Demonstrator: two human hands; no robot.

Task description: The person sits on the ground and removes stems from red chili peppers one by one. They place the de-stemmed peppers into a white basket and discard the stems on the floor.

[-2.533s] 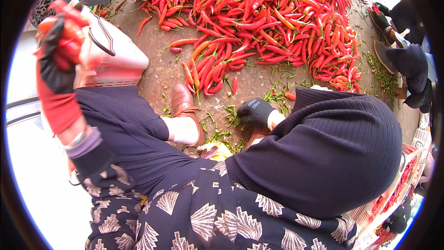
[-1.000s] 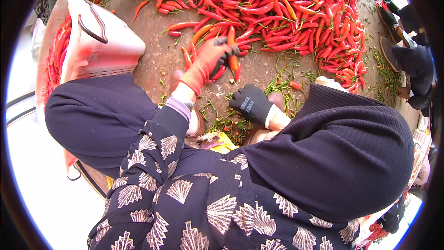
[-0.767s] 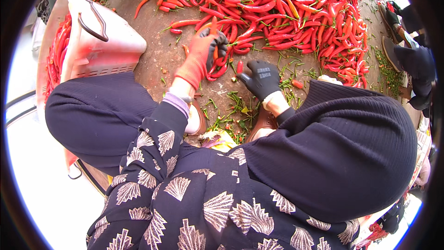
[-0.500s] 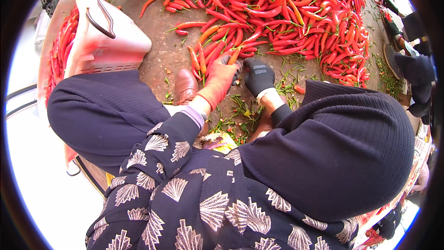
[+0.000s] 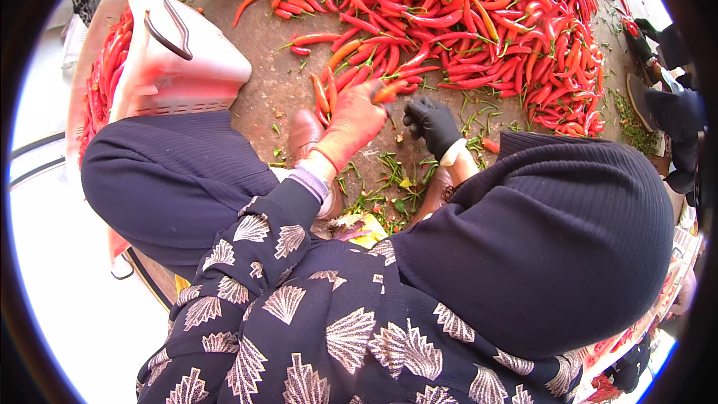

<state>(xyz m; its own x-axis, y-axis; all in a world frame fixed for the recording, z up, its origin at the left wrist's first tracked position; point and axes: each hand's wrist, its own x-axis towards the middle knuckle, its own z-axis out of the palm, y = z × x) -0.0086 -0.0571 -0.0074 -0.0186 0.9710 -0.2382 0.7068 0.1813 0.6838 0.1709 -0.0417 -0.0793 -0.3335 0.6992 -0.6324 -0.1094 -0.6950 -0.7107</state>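
Holding an orange-red pepper (image 5: 390,92) in closed fingers, the left hand (image 5: 356,121), in a red glove, has it jutting out toward two o'clock, its body slightly blurred. The right hand (image 5: 434,126), in a black glove, sits apart at three o'clock from the left, fingers bent; I cannot tell whether they pinch anything. From that right hand, the held pepper lies toward ten o'clock. It should be light and fairly firm, with smooth skin that may slide in a glove, and could bruise or snap if squeezed hard; the thick middle looks the surest hold, leaving the ends free. Beyond both hands, from twelve to two o'clock, spreads the pepper pile (image 5: 479,37); loose green stalks (image 5: 396,172) lie toward five o'clock from the left hand.
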